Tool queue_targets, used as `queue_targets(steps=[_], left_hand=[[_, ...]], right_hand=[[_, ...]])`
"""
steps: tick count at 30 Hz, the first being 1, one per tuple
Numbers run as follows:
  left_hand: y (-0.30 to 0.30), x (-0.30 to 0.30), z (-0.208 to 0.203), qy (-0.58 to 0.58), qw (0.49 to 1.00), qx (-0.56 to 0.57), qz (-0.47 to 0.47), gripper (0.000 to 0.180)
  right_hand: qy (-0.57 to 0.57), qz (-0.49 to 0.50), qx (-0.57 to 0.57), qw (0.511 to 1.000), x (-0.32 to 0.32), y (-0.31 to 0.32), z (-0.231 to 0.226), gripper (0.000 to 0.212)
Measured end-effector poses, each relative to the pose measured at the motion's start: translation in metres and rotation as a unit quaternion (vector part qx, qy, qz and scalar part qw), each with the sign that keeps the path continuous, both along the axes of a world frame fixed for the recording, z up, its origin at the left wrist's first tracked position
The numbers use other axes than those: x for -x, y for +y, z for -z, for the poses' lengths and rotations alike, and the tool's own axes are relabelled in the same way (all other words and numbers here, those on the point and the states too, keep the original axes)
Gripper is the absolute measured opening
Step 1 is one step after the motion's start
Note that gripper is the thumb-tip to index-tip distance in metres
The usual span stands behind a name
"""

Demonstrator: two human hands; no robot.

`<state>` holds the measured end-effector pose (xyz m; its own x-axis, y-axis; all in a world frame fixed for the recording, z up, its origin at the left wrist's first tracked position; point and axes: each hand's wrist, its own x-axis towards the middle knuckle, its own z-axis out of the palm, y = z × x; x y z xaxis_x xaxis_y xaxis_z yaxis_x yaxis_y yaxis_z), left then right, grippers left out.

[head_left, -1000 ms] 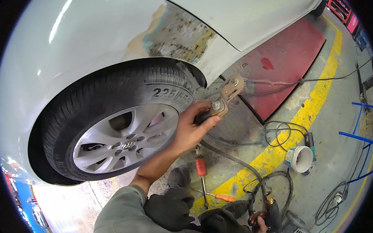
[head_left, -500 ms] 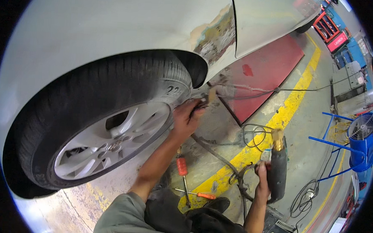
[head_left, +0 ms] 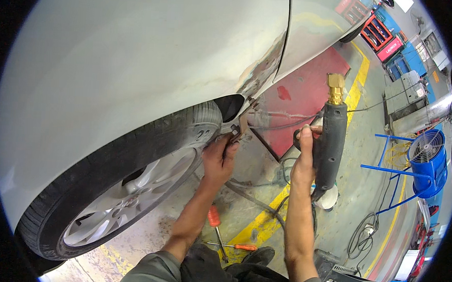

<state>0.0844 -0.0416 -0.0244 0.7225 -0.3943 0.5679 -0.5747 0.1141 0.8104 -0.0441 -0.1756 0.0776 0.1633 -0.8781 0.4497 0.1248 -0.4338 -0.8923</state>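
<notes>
My right hand point(head_left: 304, 157) is closed on a black gun-shaped tool point(head_left: 332, 140), held upright with its brass head at the top. The tool is apart from the car. Beside the tyre point(head_left: 191, 120), my left hand point(head_left: 219, 158) grips a small dark piece point(head_left: 235, 130) against a flat brownish strip point(head_left: 244, 125) at the lower sill edge. I cannot tell whether the strip is part of the held piece. Above it, the pale car body point(head_left: 139, 46) has a bare, scraped patch point(head_left: 261, 74) near the door gap.
A red-handled tool point(head_left: 214, 216) and an orange screwdriver point(head_left: 244, 247) lie on the floor near my feet. Thick cable point(head_left: 254, 196) runs across the yellow line. A red panel point(head_left: 298, 99) lies beyond the wheel. At the right stand a blue fan point(head_left: 428, 160) and coiled cable point(head_left: 361, 242).
My right hand has raised the black tool up and toward the car. The left hand has shifted slightly down and left in view, still by the sill. The view has tilted.
</notes>
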Motion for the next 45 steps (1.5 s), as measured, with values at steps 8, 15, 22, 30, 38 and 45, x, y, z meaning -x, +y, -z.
queue_targets(steps=[8,15,22,30,38,45], left_hand=[[0.000,-0.001,0.014,0.004,0.999,-0.031,-0.035,0.029],[-0.020,0.006,0.015,-0.008,0.995,0.022,-0.094,0.040],[-0.018,0.006,0.019,-0.003,0.996,0.025,-0.086,0.038],[-0.017,0.009,0.015,0.036,0.996,0.034,-0.077,0.038],[-0.018,0.011,0.010,0.050,0.996,0.026,-0.074,0.044],[-0.016,0.006,0.026,0.041,0.996,-0.001,-0.076,0.039]], right_hand=[[0.093,-0.005,-0.028,0.995,-0.011,0.024,-0.013,0.022],[0.116,-0.024,-0.028,0.993,-0.013,0.007,0.020,0.029],[0.130,-0.032,0.045,0.990,-0.029,0.018,0.021,0.030],[0.123,-0.065,0.024,0.990,-0.032,0.021,0.046,0.033],[0.118,-0.074,0.059,0.988,-0.032,0.021,0.046,0.036],[0.135,-0.062,0.057,0.987,-0.033,0.024,0.034,0.035]])
